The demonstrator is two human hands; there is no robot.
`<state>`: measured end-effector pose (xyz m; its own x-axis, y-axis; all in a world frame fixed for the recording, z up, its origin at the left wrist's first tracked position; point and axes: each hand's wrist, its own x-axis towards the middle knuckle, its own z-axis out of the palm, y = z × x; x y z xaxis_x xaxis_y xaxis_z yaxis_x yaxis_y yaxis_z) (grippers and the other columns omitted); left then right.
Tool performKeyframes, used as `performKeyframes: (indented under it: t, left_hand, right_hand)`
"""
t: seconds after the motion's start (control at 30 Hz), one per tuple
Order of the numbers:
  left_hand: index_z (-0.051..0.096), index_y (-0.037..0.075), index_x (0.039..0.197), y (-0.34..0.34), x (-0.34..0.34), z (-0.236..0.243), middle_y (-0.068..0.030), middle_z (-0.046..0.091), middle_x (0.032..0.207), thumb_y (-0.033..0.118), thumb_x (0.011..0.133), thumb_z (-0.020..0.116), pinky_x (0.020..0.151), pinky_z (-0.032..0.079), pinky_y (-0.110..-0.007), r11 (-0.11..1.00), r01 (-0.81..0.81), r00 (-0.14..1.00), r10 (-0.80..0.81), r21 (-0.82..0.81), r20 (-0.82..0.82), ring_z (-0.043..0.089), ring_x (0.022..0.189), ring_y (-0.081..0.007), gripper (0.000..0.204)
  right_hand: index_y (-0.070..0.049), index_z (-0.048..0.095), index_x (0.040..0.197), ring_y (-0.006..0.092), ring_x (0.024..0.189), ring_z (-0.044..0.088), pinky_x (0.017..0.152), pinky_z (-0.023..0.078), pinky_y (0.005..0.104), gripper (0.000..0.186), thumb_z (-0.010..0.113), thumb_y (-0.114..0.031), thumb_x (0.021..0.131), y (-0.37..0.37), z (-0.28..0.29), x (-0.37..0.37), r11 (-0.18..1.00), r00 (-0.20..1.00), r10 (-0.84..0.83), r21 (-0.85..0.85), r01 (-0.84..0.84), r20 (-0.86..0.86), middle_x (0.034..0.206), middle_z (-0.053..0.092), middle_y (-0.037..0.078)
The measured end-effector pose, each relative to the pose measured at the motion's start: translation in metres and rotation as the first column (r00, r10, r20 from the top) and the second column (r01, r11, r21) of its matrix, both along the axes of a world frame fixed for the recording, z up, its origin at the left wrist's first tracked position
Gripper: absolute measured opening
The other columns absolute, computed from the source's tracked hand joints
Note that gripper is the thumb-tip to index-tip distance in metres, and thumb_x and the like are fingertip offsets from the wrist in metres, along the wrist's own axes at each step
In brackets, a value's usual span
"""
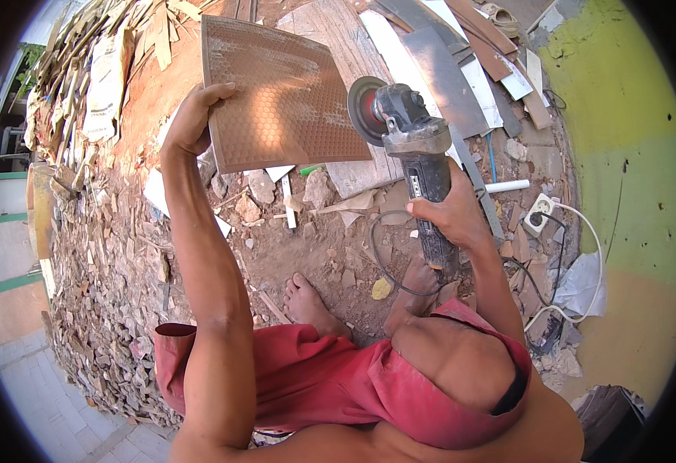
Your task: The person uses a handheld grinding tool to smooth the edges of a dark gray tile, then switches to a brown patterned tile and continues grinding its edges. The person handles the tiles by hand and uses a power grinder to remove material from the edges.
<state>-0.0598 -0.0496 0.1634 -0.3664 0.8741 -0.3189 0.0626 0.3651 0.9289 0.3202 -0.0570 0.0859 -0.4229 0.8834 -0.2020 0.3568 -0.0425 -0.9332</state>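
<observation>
My left hand (197, 117) grips the left edge of a square brown ceramic tile (284, 100), thumb on the face turned toward me. That face carries a honeycomb pattern, with pale dusty streaks near its top and right side. In my right hand (453, 208) is a black angle grinder (428, 177), held round its body with the head pointing up. Its cutting disc (365, 110) sits close to the tile's right edge; whether they touch, I cannot tell. A dark cord (388, 262) loops from the grinder's lower end past my feet.
Broken stone and rubble (114, 309) cover the ground around my bare feet (311, 306). Wooden boards (345, 46) and panel offcuts (450, 77) lie ahead. At right, a white power socket (540, 214) with cables rests beside a yellow-green wall (623, 154). Scrap wood (68, 92) is piled far left.
</observation>
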Motion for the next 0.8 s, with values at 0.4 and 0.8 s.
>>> performKeyframes:
  t: [0.4,0.8]
  left_hand:
    - [0.056,-0.009,0.117,0.020,0.024,-0.128,-0.0194,0.067,0.107,0.022,0.094,0.057,0.079,0.059,-0.036,0.928,-0.270,0.835,0.092,0.259,0.542,0.069,0.089,-0.0241,0.038]
    - [0.050,-0.008,0.125,-0.003,0.071,-0.197,-0.0221,0.063,0.111,0.021,0.099,0.052,0.080,0.062,-0.037,0.922,-0.330,0.730,0.115,0.201,0.673,0.070,0.096,-0.0281,0.039]
  right_hand:
    - [0.004,0.054,0.113,0.0188,0.085,0.059,0.080,0.050,0.0356,0.052,0.076,-0.012,0.069,0.011,-0.012,0.025,0.990,0.990,-0.138,0.005,0.139,-0.039,0.095,0.061,0.010]
    - [0.003,0.046,0.130,0.0395,0.096,0.067,0.085,0.051,0.0437,0.069,0.073,-0.021,0.071,-0.006,-0.024,0.020,0.992,0.911,-0.116,0.085,0.090,0.395,0.104,0.067,0.026]
